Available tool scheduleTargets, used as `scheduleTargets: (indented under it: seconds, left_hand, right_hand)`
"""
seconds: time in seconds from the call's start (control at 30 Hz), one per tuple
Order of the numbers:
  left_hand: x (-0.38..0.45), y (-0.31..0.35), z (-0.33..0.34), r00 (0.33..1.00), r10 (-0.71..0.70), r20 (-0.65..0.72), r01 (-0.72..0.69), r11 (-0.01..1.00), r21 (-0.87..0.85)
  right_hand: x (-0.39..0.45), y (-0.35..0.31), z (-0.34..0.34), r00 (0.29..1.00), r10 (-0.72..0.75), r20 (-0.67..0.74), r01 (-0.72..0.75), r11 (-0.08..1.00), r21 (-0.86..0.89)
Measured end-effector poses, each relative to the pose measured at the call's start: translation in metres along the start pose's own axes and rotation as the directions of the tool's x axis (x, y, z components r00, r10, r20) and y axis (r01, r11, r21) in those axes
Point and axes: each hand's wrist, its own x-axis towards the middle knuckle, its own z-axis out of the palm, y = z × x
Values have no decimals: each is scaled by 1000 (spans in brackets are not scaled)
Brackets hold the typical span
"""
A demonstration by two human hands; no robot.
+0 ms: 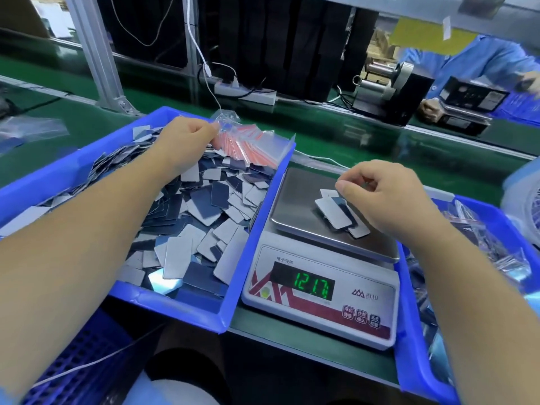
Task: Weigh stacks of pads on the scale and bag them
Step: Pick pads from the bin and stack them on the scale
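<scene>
A white digital scale (318, 290) stands in the middle and its display reads 121.7. A few grey and dark pads (340, 213) lie fanned on its steel pan (295, 200). My right hand (388, 197) hovers over them with curled fingers and pinches the top of a pad. A blue tray (187, 302) on the left is heaped with loose pads (201, 217). At its far end my left hand (184, 138) grips the clear bags with red strips (248, 144).
A second blue bin (415, 331) at the right holds filled clear bags. Behind runs a green conveyor belt (336, 127) with a power strip (245, 93), cables and a tape dispenser (388, 86). Another person in blue (479, 62) works at the far right.
</scene>
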Motion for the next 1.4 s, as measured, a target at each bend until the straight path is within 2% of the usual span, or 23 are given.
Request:
scheduleTargets:
  seconds: [0.43, 0.83, 0.93, 1.03, 1.17, 1.27, 1.4]
  left_hand:
    - [-6, 7, -1, 1000, 8, 21, -8, 1000, 2]
    - [-8, 12, -1, 998, 47, 46, -48, 999, 14]
    - [-7, 12, -3, 998, 45, 36, -45, 999, 22]
    - [-5, 11, -2, 998, 40, 55, -41, 999, 24]
    - [-4, 9, 0, 996, 47, 76, -50, 998, 37]
    - [-4, 8, 0, 994, 61, 90, -67, 996, 60]
    - [-5, 9, 1, 989, 80, 120, -90, 993, 76]
  right_hand:
    - [-3, -12, 8, 995, -97, 28, 96, 995, 38]
    - [-6, -17, 11, 996, -43, 76, 40, 998, 44]
    - [-7, -36, 12, 987, -130, 90, 130, 991, 11]
    - [-9, -73, 23, 909, -329, 254, 356, 932, -65]
    - [-10, -122, 59, 725, -462, 510, 568, 821, -64]
    - [-7, -140, 85, 641, -427, 637, 605, 793, -77]
    - [1, -139, 91, 592, -320, 739, 492, 871, -17]
